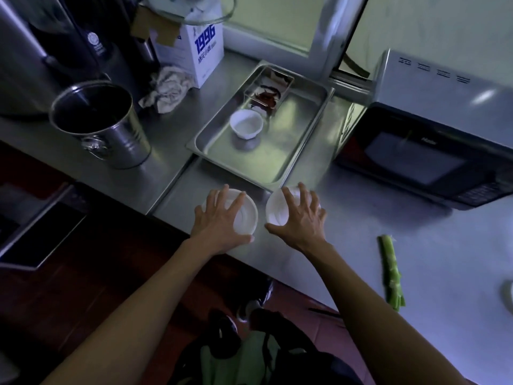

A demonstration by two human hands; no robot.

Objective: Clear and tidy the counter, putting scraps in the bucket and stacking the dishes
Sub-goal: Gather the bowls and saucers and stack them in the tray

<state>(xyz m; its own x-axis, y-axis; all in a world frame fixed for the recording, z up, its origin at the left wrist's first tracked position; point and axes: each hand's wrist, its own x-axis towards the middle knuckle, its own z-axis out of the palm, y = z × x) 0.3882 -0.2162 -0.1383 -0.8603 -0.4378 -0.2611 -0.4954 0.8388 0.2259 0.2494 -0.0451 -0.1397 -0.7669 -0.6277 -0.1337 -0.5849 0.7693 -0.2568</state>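
Two small white bowls sit side by side near the steel counter's front edge. My left hand [222, 220] grips the left bowl [245, 215] from above, thumb at its near rim. My right hand [298, 218] grips the right bowl [276, 208] the same way. A third white bowl [246, 124] stands in a steel tray [291, 151] behind them, beside a small dish [268, 91] with dark sauce. The metal bucket [100, 120] stands at the left. A green vegetable stalk [391, 270] lies on the counter to the right.
A microwave [430, 143] takes up the right back. A crumpled cloth [166, 88] and a white carton [194, 48] sit behind the bucket, next to dark appliances. Part of a white dish [508, 295] shows at the right edge. The counter [430, 245] drops to the floor below my arms.
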